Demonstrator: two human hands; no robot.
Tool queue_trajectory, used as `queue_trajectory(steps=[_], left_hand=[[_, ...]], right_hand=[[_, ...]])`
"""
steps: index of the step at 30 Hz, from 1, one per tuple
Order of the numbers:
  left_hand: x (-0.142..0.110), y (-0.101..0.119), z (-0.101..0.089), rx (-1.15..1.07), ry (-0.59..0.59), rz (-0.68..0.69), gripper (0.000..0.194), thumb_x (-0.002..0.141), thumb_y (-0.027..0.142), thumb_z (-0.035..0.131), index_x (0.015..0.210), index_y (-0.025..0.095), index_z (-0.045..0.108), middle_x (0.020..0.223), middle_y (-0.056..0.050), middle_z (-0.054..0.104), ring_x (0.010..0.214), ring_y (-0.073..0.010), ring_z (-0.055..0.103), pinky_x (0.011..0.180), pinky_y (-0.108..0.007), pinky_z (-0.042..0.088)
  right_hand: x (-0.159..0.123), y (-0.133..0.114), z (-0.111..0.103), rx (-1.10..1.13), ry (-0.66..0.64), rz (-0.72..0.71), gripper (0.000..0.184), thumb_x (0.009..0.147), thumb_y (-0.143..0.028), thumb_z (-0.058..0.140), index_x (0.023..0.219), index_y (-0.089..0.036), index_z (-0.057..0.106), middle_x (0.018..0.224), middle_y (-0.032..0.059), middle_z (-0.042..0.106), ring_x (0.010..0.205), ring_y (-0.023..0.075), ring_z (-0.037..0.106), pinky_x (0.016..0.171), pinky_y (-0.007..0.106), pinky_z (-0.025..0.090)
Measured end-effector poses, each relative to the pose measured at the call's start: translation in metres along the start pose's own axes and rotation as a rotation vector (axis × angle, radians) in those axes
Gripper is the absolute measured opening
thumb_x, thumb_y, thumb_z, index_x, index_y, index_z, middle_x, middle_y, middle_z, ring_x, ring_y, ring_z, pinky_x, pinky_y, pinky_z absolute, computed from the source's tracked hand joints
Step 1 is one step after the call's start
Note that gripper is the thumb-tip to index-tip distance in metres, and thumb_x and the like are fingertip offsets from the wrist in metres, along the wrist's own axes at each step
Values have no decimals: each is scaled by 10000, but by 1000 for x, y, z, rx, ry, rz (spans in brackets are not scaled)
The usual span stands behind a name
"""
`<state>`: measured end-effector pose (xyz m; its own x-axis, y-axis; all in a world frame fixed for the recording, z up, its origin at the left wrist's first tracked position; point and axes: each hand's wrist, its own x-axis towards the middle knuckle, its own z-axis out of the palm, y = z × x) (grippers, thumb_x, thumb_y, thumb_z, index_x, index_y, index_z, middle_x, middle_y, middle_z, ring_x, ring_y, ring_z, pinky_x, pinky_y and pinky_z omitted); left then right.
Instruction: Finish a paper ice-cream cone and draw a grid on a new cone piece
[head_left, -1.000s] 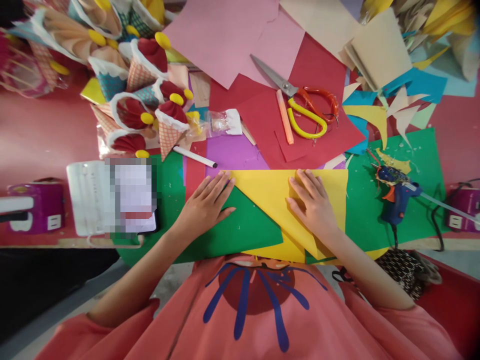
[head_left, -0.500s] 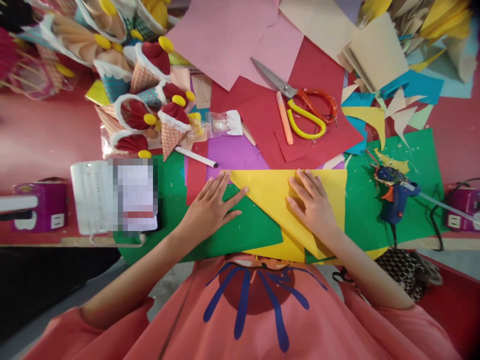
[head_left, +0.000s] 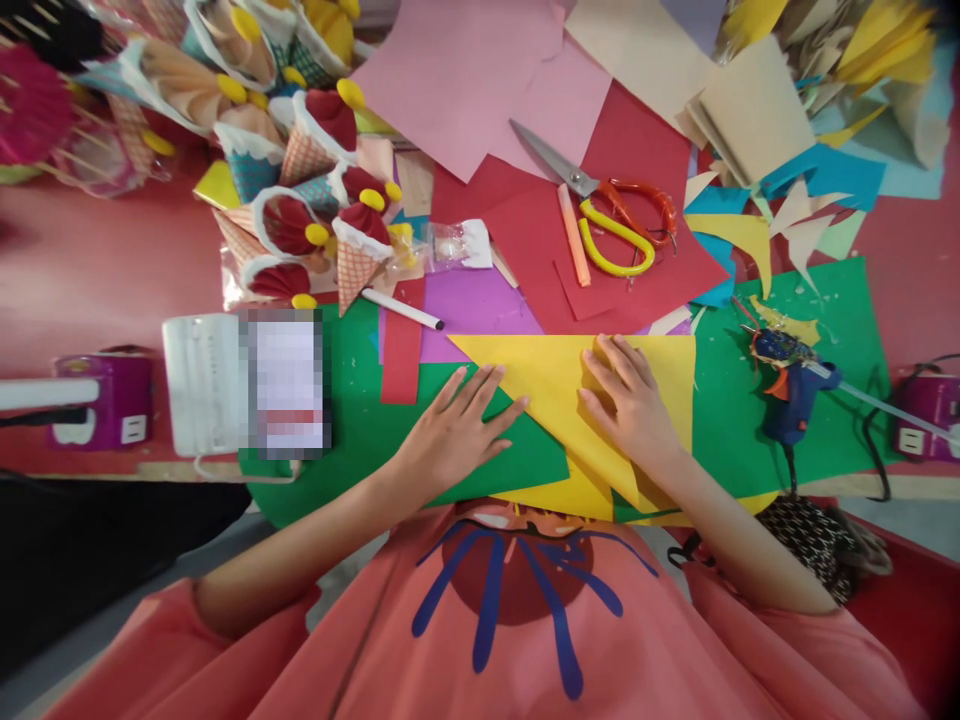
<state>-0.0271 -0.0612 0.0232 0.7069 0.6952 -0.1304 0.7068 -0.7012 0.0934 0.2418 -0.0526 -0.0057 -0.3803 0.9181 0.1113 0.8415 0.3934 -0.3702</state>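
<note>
Here, hands (head_left: 450, 435) (head_left: 632, 415) at yellow sheet (head_left: 551, 385); checked cone (head_left: 355, 272), red pleats (head_left: 363, 224) inside

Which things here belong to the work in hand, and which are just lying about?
Apparently in use: yellow sheet, with right hand on it and left hand at its edge; perhaps green paper.

Lying about: scissors, orange marker, white pen, glue gun, cones.

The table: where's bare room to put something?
Bare red tabletop lies left of the cones, beyond the left purple box; a smaller patch, right of the green sheet. Cones and paper scraps crowd the far side.
</note>
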Motion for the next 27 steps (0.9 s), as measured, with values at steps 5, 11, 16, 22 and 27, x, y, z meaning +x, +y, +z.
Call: queue_trajectory(steps=[5,11,16,22,27], left_hand=[[0,5,0,-14,-3,-6,711,876,449,655,1506,382,333,1494,-190,456,1388,-379,449,1095,-578,393],[-2,-3,3,-57,21,-2,511,936,396,577,1433,386,461,1505,-152,451,1382,-347,459,1111,-602,365],[-3,-11,5,-101,69,7,471,963,374,531,1429,327,486,1497,-136,473,1348,-317,499,1146,-613,320],[-10,-29,6,-86,63,-65,513,995,395,445,1481,231,423,1497,-116,487,1358,-292,493,1213,-596,210],[-16,-47,7,-64,71,-168,516,991,400,445,1480,236,427,1493,-134,485,1390,-315,455,1198,-602,239]], right_hand=[[8,-11,-22,-107,-12,-48,351,982,-318,473,1231,-140,643,1380,136,605,1338,318,502,1111,540,423],[11,-40,-37,-70,-271,-374,287,972,-218,480,1187,-165,663,1199,82,697,1134,240,597,1031,428,489],[6,-51,-26,-171,-319,-412,349,925,-216,570,1264,-156,622,1159,120,665,1100,272,574,937,416,511],[1,-51,-21,-176,-326,-389,407,904,-211,605,1308,-158,593,1202,123,647,1106,283,557,953,431,473],[-2,-54,-24,-155,-316,-370,346,920,-206,581,1258,-149,625,1213,126,651,1118,283,559,934,425,472]])
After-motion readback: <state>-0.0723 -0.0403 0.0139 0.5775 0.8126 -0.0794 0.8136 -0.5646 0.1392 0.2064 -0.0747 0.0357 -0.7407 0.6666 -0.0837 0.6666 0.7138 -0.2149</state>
